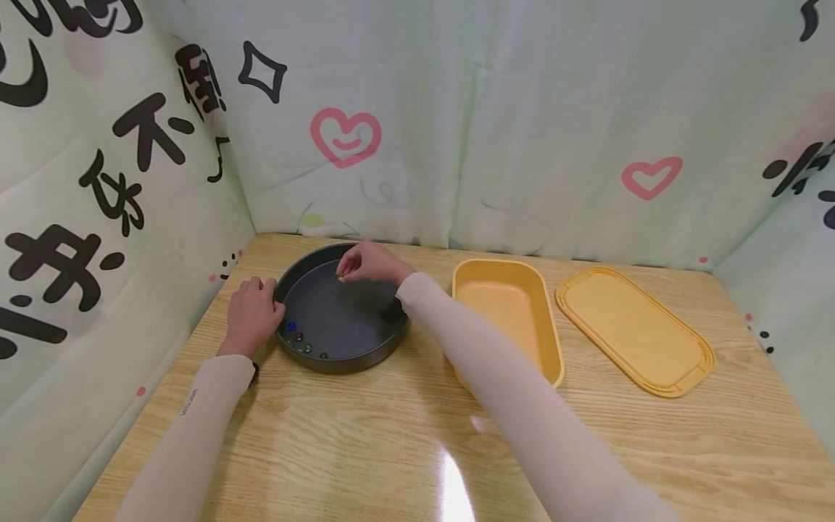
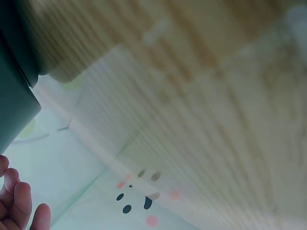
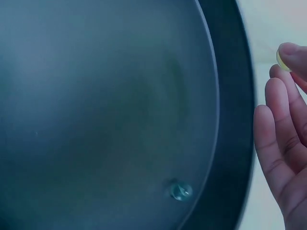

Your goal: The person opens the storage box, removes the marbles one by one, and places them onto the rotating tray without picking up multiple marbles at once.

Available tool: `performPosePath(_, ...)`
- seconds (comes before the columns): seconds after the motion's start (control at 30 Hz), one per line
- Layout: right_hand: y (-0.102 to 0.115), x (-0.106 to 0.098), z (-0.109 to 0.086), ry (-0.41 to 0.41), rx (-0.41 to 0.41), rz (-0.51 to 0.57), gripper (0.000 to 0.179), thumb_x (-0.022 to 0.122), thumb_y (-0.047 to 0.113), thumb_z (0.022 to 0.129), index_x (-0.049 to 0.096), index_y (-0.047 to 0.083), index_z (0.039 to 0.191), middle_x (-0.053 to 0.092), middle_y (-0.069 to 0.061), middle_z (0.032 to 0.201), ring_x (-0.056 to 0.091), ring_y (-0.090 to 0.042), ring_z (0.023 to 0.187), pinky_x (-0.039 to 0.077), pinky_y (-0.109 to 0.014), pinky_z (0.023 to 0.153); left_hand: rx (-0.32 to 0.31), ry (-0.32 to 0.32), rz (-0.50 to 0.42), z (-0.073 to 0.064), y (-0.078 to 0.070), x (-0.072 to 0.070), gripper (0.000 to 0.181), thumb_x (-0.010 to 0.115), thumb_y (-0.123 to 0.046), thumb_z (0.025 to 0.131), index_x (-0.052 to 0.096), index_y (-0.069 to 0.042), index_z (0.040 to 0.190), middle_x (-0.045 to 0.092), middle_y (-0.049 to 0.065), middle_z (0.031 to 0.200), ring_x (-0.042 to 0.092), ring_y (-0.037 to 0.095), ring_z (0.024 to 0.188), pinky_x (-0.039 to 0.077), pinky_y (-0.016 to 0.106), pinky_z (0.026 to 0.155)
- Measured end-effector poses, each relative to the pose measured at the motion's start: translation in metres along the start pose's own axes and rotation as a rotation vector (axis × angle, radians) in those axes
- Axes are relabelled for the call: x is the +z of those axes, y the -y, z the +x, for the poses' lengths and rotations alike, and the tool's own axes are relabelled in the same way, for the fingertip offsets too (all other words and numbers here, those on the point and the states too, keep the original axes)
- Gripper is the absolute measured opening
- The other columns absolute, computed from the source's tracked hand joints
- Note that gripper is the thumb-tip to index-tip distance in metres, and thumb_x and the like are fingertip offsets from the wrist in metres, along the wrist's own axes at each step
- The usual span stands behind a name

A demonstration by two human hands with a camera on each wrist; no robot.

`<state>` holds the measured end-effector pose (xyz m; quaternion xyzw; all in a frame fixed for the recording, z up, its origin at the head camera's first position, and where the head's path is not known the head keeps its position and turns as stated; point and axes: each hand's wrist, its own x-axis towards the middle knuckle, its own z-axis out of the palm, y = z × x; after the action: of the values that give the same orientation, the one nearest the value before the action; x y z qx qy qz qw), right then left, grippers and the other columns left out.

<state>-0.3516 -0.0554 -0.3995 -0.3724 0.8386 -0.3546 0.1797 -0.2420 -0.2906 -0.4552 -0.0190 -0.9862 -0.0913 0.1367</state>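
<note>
A round dark baking pan (image 1: 346, 319) lies on the table, with several glass marbles (image 1: 308, 349) along its near left edge. My right hand (image 1: 372, 262) is over the far part of the pan and pinches a yellowish marble (image 3: 282, 62) between thumb and fingertips. One clear greenish marble (image 3: 181, 190) lies on the pan floor in the right wrist view. At the pan's left side, my left hand (image 1: 251, 313) touches the rim with its thumb. Its fingers (image 2: 23, 196) sit loosely outside the pan wall in the left wrist view.
Right of the pan stands a yellow rectangular container (image 1: 505, 290), partly covered by my right forearm. A matching yellow lid (image 1: 636, 330) lies flat farther right. Printed cloth (image 1: 522, 130) hangs behind the wooden table (image 1: 365, 442) and at both sides.
</note>
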Motion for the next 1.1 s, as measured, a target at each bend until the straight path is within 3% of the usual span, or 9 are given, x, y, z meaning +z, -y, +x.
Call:
performPosePath(0.47, -0.018, 0.016, 0.007, 0.035, 0.098, -0.062, 0.014, 0.070, 0.008, 0.082, 0.072, 0.004, 0.095, 0.072, -0.012, 0.096, 0.066, -0.018, 0.087, 0.051, -0.020, 0.075, -0.009, 0.012, 0.003, 0.001, 0.003, 0.003, 0.029, 0.049, -0.011, 0.083, 0.053, 0.003, 0.108, 0.049, 0.021, 0.092, 0.043, 0.034, 0.080, 0.038, 0.048, 0.070)
performPosePath(0.7, -0.025, 0.020, 0.007, 0.016, 0.151, -0.075, 0.011, 0.071, 0.007, 0.081, 0.073, 0.004, 0.091, 0.072, -0.011, 0.092, 0.063, -0.013, 0.080, 0.050, -0.019, 0.071, -0.004, 0.009, 0.004, 0.000, 0.001, 0.001, 0.030, 0.049, -0.011, 0.084, 0.053, 0.004, 0.109, 0.050, 0.022, 0.093, 0.043, 0.034, 0.081, 0.039, 0.048, 0.071)
performPosePath(1.1, -0.027, 0.027, 0.011, 0.045, 0.166, -0.103, 0.010, 0.073, 0.002, 0.077, 0.073, 0.004, 0.087, 0.072, -0.011, 0.088, 0.059, -0.010, 0.072, 0.047, -0.018, 0.065, -0.011, -0.007, 0.010, 0.000, 0.000, 0.000, 0.028, 0.050, -0.010, 0.083, 0.054, 0.004, 0.107, 0.050, 0.021, 0.091, 0.043, 0.034, 0.080, 0.039, 0.047, 0.070)
